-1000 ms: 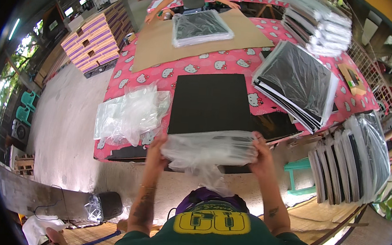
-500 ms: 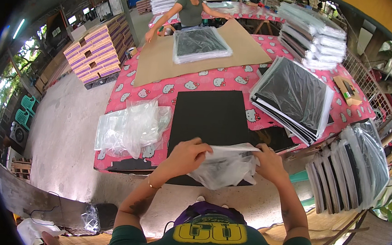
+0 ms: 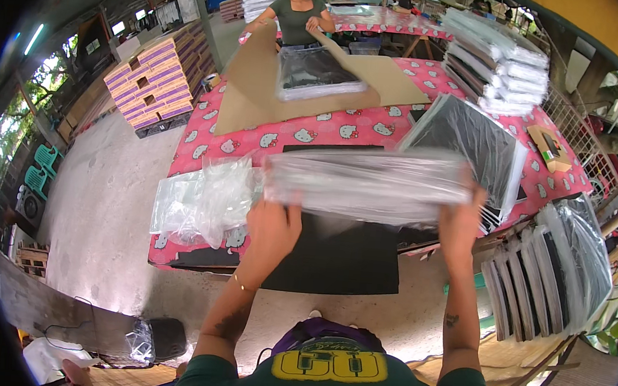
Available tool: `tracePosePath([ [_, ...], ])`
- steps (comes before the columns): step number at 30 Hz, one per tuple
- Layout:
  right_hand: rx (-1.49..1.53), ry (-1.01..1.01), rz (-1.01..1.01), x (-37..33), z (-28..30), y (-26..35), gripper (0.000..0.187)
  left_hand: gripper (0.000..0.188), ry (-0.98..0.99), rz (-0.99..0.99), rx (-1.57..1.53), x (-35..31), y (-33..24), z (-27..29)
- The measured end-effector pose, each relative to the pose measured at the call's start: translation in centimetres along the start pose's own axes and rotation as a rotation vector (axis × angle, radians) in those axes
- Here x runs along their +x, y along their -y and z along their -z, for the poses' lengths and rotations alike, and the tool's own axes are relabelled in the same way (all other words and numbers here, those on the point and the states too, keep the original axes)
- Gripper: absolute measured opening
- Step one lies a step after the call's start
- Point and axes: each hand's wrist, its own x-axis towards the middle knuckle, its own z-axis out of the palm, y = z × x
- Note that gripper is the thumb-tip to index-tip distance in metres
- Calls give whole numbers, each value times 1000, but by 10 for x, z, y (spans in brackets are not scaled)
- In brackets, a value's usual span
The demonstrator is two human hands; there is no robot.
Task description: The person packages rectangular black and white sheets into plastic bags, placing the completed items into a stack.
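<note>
Between my hands a clear plastic bag (image 3: 368, 183) is stretched out sideways, blurred by motion. My left hand (image 3: 273, 227) grips its left end and my right hand (image 3: 461, 217) its right end. Beneath the bag lies a black board (image 3: 340, 258), its near edge jutting past the table edge; the bag hides its middle. Left of it rests a pile of clear plastic bags (image 3: 201, 202). To the right stands a stack of black panels in plastic (image 3: 468, 141).
Across the pink patterned table (image 3: 314, 131), a co-worker (image 3: 302, 20) lifts brown paper (image 3: 248, 92) around a wrapped black stack (image 3: 319, 73). Wrapped panels (image 3: 497, 62) pile at the back right. More wrapped panels (image 3: 551, 277) lean at the right, below the table. Boxes (image 3: 157, 80) stand at left.
Both my hands have moved forward and apart, spreading the bunched bag wide over the black board. The co-worker has raised the brown paper's far edge and drawn both hands inward.
</note>
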Motion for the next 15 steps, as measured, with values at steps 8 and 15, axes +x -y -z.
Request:
tracePosePath([
  [8,153,1285,-36,-45,12,-50,61,44,538,-276,-1166,-24,87,77],
  [15,1328,1225,-8,-39,10,-61,43,19,1101,-231,-763,-28,44,56],
])
